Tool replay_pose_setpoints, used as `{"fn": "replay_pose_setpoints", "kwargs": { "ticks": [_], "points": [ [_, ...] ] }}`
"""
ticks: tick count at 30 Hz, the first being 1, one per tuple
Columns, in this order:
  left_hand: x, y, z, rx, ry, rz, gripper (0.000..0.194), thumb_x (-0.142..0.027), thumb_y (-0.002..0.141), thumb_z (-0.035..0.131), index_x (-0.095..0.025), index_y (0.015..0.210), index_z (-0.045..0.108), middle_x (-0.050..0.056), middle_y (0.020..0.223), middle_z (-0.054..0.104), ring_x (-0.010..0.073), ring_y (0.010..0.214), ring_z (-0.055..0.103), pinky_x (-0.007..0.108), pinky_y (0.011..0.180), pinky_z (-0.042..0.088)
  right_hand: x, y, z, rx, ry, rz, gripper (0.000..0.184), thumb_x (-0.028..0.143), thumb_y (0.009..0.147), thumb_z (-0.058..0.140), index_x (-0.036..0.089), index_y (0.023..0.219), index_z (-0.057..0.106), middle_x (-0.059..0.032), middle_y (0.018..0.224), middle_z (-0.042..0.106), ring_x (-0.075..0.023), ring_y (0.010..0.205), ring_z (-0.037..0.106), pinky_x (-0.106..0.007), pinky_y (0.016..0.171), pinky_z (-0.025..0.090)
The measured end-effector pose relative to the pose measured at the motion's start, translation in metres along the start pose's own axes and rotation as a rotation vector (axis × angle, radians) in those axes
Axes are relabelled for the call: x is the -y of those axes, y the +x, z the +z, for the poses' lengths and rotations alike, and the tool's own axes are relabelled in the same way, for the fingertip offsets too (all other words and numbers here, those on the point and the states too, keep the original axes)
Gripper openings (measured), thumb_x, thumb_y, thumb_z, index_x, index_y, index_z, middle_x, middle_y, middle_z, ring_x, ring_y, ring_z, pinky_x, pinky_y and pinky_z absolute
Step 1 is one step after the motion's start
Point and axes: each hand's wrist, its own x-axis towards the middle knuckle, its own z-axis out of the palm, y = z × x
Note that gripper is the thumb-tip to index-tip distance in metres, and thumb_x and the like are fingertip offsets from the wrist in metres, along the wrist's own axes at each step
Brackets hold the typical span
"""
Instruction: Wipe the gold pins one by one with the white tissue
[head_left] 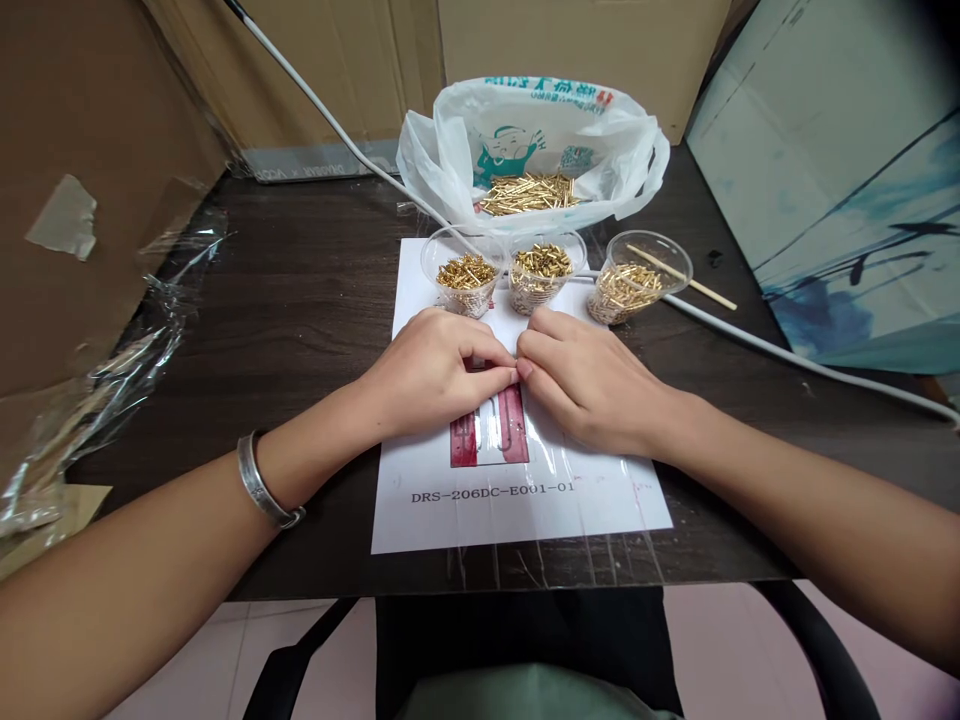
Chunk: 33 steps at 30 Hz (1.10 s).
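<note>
On the dark table I see a white sheet. My left hand and right hand meet, pinching; on what, I cannot tell. Just farther stand three cups, beneath the hands a red print, inside the cups gold pieces.

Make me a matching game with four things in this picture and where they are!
Things:
1. plastic bag
2. silver bracelet
3. white sheet
4. right hand

Places:
A. around the left arm
B. fingertips close to those of the left hand
C. behind the three clear cups
D. underneath both hands

Pairs: 1-C, 2-A, 3-D, 4-B
</note>
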Motion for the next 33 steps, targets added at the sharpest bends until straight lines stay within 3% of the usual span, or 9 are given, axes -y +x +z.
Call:
{"fn": "replay_pose_setpoints", "kwargs": {
  "ticks": [13,23,33],
  "points": [
    [0.0027,0.0006,0.0019,-0.028,0.001,-0.034,0.011,-0.024,0.082,0.069,-0.020,0.080,0.079,-0.001,0.074,0.072,0.0105,0.067,0.062,0.024,0.064,0.043,-0.0051,0.0019,0.0025,-0.043,0.057,-0.031,0.019,0.024,0.094,0.037,0.019,0.076,0.042,-0.0025,0.081,0.041,-0.0158,0.072,0.038,-0.033,0.064,0.028],
    [0.0001,0.0022,-0.0015,-0.033,-0.006,-0.098,0.005,-0.020,0.074,0.076,-0.019,0.078,0.078,-0.002,0.071,0.069,0.0083,0.064,0.055,0.022,0.062,0.039,-0.0092,0.0009,0.0028,-0.054,0.074,-0.041,0.021,0.024,0.093,0.038,0.017,0.077,0.049,-0.0031,0.080,0.042,-0.0157,0.072,0.040,-0.033,0.064,0.028],
    [0.0032,0.0010,-0.0007,-0.007,-0.050,-0.092,0.005,-0.023,0.077,0.074,-0.020,0.077,0.078,-0.001,0.072,0.070,0.0094,0.066,0.059,0.023,0.064,0.041,-0.0098,0.0013,0.0014,-0.027,0.077,-0.052,0.021,0.025,0.094,0.037,0.018,0.075,0.045,-0.0026,0.080,0.042,-0.0151,0.071,0.039,-0.033,0.064,0.027]
  ]
}}
